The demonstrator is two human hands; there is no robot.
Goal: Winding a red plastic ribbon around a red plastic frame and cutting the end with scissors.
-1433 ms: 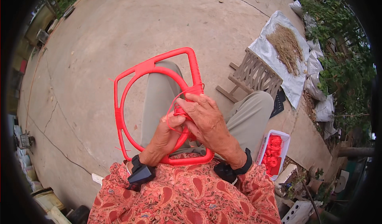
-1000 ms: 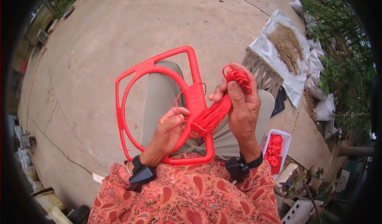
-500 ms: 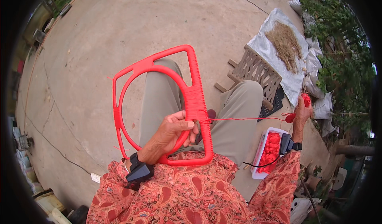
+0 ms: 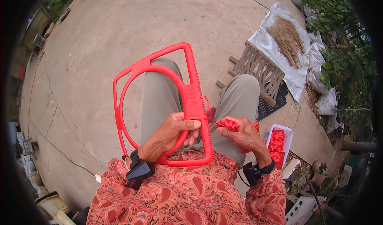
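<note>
Head view showed you seated, knees pointing to the top of the frame, with a red plastic frame of a rounded loop and a square bar section (image 4: 159,101) lying across your lap in the centre of the picture. Your left hand (image 4: 175,131) had its grip closed around the frame's right bar, fingers curled over the part already wrapped in red cord, just below centre. Your right hand (image 4: 243,135), right of centre, had its grip pinched on a small bundle of red plastic cord (image 4: 229,124), with a short strand running from it back to the wrapped bar. The two hands sat near each other, not touching. At lower right, beside your right wrist, a white rectangular tray holding more red cord (image 4: 284,131) stood on the concrete ground (image 4: 99,37). Farther up on the right lay a pale woven stool (image 4: 259,69) and a grey sheet with dried brown plant matter (image 4: 279,33).
</note>
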